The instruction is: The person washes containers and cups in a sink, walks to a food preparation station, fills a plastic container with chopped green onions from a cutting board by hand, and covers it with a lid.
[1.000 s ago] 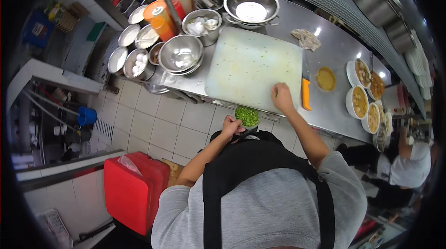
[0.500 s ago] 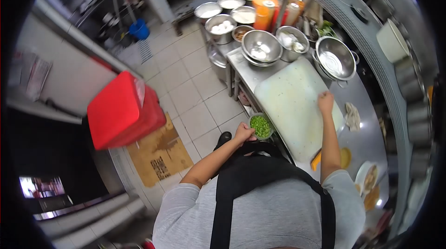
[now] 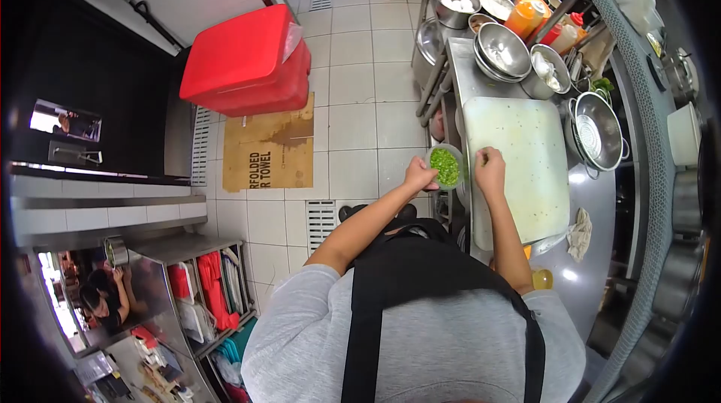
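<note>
My left hand [image 3: 421, 175] grips the rim of a small round tub [image 3: 460, 178] of chopped green onion [image 3: 445, 166], held just off the counter's left edge. My right hand [image 3: 490, 170] is closed, fingers curled together, over the left edge of a white cutting board [image 3: 529, 155], a short way from the tub. Whether anything is pinched in those fingers is hidden. Small dark and green specks dot the board. A blade-like shape [image 3: 550, 244] lies at the board's near right corner, partly hidden.
Steel bowls [image 3: 504, 50] and sauce bottles [image 3: 524, 18] crowd the counter's far end. A steel colander [image 3: 598, 131] stands right of the board, a crumpled cloth [image 3: 579, 235] nearer. Leftward on the floor are a red bin [image 3: 240, 57] and cardboard [image 3: 269, 144]. A person [image 3: 105, 298] shows at lower left.
My right hand has come from the board's right side to its left edge, near the tub. My left hand keeps hold of the tub. The camera view has turned.
</note>
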